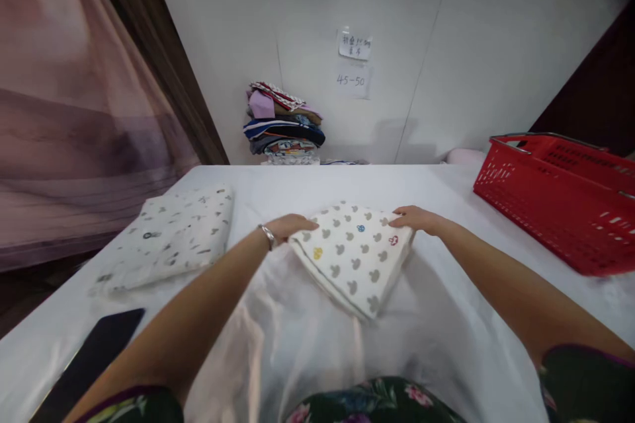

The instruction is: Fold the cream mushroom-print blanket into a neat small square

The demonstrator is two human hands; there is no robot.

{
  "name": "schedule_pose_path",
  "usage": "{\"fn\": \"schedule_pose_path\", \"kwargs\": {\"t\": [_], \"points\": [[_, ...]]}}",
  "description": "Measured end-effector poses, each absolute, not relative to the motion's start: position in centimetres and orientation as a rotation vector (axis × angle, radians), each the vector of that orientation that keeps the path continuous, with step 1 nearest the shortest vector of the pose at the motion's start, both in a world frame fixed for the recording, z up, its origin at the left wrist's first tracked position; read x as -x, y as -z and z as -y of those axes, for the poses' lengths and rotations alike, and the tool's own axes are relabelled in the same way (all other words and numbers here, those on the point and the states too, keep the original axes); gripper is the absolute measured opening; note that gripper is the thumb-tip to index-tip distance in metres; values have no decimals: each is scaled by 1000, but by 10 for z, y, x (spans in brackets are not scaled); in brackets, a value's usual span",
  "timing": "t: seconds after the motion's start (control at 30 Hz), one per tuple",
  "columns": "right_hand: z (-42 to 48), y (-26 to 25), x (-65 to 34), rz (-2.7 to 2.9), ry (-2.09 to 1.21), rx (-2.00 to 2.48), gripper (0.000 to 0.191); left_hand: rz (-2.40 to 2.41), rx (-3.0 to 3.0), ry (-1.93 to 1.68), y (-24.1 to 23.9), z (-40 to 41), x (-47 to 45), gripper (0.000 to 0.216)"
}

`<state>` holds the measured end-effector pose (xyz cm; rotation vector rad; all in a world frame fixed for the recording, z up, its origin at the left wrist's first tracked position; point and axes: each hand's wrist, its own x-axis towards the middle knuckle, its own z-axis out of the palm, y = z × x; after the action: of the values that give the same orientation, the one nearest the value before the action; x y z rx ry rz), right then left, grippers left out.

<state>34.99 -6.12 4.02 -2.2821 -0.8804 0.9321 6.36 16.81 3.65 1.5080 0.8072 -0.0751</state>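
Note:
A folded white cloth (pixel 353 254) printed with grey, blue, yellow and red mouse-head shapes lies in the middle of the white table (pixel 446 317). My left hand (pixel 289 227) rests on the cloth's far left corner, fingers curled over the edge. On the far right corner sits my right hand (pixel 415 217), fingers closed on the fabric. A silver bracelet circles my left wrist.
A second folded white patterned cloth (pixel 171 238) lies at the left. A black phone (pixel 92 357) sits near the front left edge. A red plastic basket (pixel 560 198) stands at the right. A stack of folded clothes (pixel 282 125) rests against the far wall, under two paper notes.

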Motion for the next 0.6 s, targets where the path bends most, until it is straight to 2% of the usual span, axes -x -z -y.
{"fn": "schedule_pose_path", "kwargs": {"t": [0.2,0.43,0.6], "points": [[38,-13,-288,853,-1131,2077,60,-1162,-1834,86,-33,-236,-24,35],[34,-1,-288,823,-1189,2051,59,-1219,-1899,69,-10,-239,-11,48],[33,-9,-287,759,-1143,2085,54,-1276,-2108,-131,-24,-229,-12,52]]}}
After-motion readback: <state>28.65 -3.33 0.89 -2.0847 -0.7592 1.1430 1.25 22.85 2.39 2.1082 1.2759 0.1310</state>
